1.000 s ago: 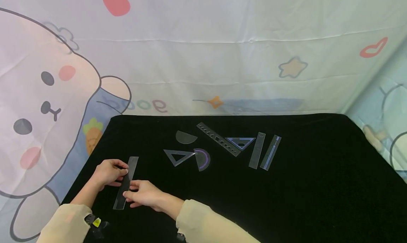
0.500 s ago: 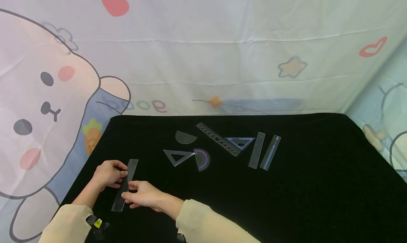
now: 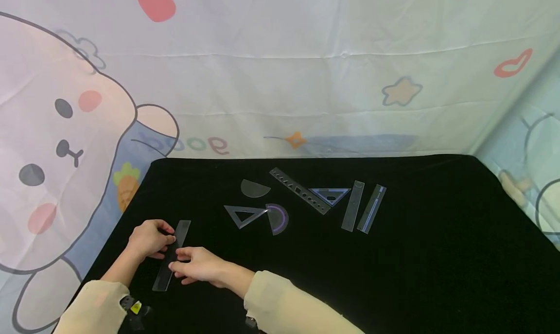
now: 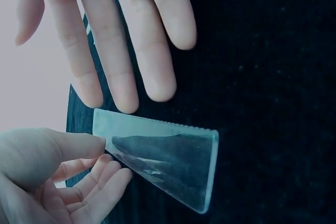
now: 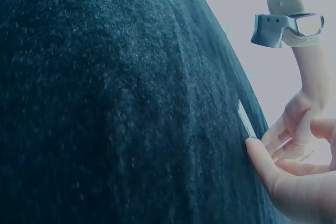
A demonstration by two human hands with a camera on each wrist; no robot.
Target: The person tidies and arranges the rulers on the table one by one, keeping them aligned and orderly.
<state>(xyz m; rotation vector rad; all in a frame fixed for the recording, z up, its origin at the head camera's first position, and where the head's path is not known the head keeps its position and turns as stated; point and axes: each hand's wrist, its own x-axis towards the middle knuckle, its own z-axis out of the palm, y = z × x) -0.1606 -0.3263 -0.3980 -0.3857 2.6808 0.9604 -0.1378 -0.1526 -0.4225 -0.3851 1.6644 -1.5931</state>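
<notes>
A clear straight ruler (image 3: pixel 164 278) lies slanted at the front left of the black cloth. My left hand (image 3: pixel 149 238) is at its left edge, pinching it with thumb and fingers. In the left wrist view that thumb presses on the narrowing far part of the ruler (image 4: pixel 184 166). My right hand (image 3: pixel 200 266) is along the opposite edge, its thumb overlapping the ruler's lower half. Its fingers (image 4: pixel 152 72) look straight and reach to the ruler's side. In the right wrist view the right thumb (image 5: pixel 260 156) is by the thin ruler edge (image 5: pixel 244 119).
Farther back lie a clear set square (image 3: pixel 234 216), a purple-marked protractor (image 3: pixel 277 222), a plain protractor (image 3: pixel 254 189), a stencil ruler (image 3: pixel 302 192), a blue-marked set square (image 3: pixel 321 194), a clear ruler (image 3: pixel 351 212) and a blue-marked ruler (image 3: pixel 372 210). A printed curtain (image 3: pixel 271 81) hangs behind.
The ruler has shifted slightly toward the front edge of the cloth. Both hands have stayed almost where they were, and the other drawing tools lie as before.
</notes>
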